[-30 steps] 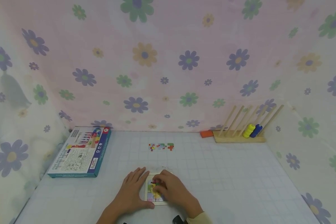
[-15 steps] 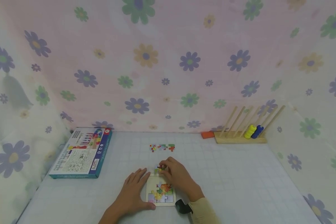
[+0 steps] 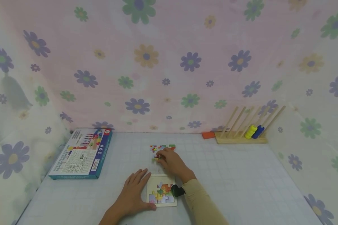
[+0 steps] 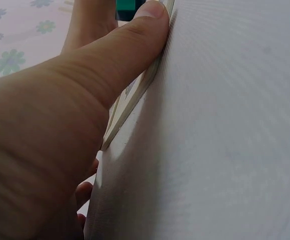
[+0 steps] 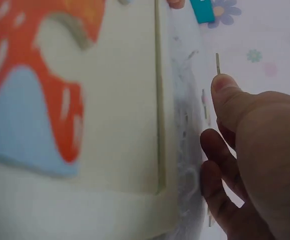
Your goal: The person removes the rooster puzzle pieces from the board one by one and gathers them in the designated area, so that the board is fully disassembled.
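Note:
A small wooden jigsaw tray (image 3: 152, 182) lies on the table, with several joined pieces (image 3: 163, 193) in its front and right part. My left hand (image 3: 131, 194) rests at the tray's left side, fingers spread and extended, thumb at the front edge; in the left wrist view the thumb (image 4: 134, 42) lies over that edge. Beyond the tray, my right hand (image 3: 173, 162) pinches a jigsaw piece (image 3: 156, 158), which appears edge-on in the right wrist view. Just past it sits a row of loose jigsaw pieces (image 3: 153, 148), partly hidden by the fingers.
At the back left lies a flat game box (image 3: 80, 153). A wooden peg stand (image 3: 242, 137) with yellow beads (image 3: 251, 132) and blue beads (image 3: 258, 132) stands at the back right, an orange block (image 3: 208, 135) beside it. Flowered cloth (image 3: 169, 93) hangs around the table.
The right hand has lifted a piece from the tray's upper left and carried it away to near the loose row. The left hand has stayed at the tray.

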A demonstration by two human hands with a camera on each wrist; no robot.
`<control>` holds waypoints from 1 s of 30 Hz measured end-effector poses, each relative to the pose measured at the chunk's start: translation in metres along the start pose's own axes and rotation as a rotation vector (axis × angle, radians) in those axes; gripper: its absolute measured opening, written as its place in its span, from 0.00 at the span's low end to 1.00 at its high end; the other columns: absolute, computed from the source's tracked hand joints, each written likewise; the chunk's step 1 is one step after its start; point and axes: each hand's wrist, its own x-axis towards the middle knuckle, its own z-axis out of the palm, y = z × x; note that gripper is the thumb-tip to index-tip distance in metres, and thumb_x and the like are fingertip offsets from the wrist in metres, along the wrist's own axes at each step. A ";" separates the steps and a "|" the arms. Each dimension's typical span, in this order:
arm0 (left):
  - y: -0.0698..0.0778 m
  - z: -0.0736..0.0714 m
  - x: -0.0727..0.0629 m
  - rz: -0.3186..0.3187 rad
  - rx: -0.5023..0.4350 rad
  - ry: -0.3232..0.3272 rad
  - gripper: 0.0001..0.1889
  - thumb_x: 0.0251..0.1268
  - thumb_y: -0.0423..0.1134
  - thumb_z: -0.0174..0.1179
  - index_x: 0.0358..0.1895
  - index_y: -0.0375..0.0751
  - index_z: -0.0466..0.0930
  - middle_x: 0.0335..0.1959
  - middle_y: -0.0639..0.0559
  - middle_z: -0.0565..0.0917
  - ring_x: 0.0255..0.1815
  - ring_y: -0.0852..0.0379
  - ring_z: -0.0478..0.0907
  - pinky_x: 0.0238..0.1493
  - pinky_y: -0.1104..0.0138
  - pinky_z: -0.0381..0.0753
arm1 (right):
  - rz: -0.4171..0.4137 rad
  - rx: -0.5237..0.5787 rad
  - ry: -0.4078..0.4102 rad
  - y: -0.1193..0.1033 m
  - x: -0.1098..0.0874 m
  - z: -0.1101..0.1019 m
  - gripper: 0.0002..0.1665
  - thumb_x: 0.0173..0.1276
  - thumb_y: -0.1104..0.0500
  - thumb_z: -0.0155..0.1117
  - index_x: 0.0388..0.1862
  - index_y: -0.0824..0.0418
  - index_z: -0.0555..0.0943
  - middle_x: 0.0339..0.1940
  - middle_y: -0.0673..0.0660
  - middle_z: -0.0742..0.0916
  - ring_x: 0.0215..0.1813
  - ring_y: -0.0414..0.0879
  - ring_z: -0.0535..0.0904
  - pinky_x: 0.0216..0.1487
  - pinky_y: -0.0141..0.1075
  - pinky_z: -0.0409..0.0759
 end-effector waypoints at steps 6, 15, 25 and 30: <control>0.001 -0.001 0.000 -0.006 -0.004 -0.008 0.64 0.36 0.80 0.69 0.78 0.47 0.63 0.82 0.46 0.60 0.83 0.38 0.51 0.79 0.33 0.51 | 0.007 -0.029 -0.013 0.002 0.008 0.003 0.15 0.73 0.54 0.67 0.56 0.56 0.83 0.40 0.51 0.82 0.38 0.39 0.74 0.42 0.36 0.79; 0.001 -0.001 0.001 0.003 -0.004 -0.001 0.64 0.36 0.80 0.69 0.79 0.47 0.63 0.82 0.46 0.60 0.83 0.39 0.51 0.79 0.34 0.51 | 0.038 -0.061 -0.016 0.002 0.011 0.005 0.16 0.71 0.52 0.69 0.55 0.55 0.84 0.41 0.50 0.85 0.40 0.41 0.78 0.46 0.39 0.82; 0.001 0.000 -0.001 0.009 -0.005 0.007 0.64 0.36 0.80 0.69 0.78 0.47 0.63 0.82 0.45 0.61 0.83 0.38 0.52 0.79 0.34 0.52 | 0.055 -0.070 -0.016 0.001 0.012 0.009 0.14 0.71 0.51 0.68 0.53 0.53 0.86 0.40 0.49 0.86 0.41 0.41 0.81 0.46 0.38 0.83; 0.001 -0.001 -0.001 0.005 -0.002 0.005 0.64 0.36 0.80 0.70 0.78 0.47 0.63 0.82 0.46 0.60 0.83 0.38 0.52 0.78 0.33 0.52 | 0.066 -0.055 -0.011 0.001 0.013 0.010 0.14 0.71 0.51 0.68 0.53 0.52 0.86 0.41 0.49 0.86 0.43 0.41 0.82 0.47 0.38 0.83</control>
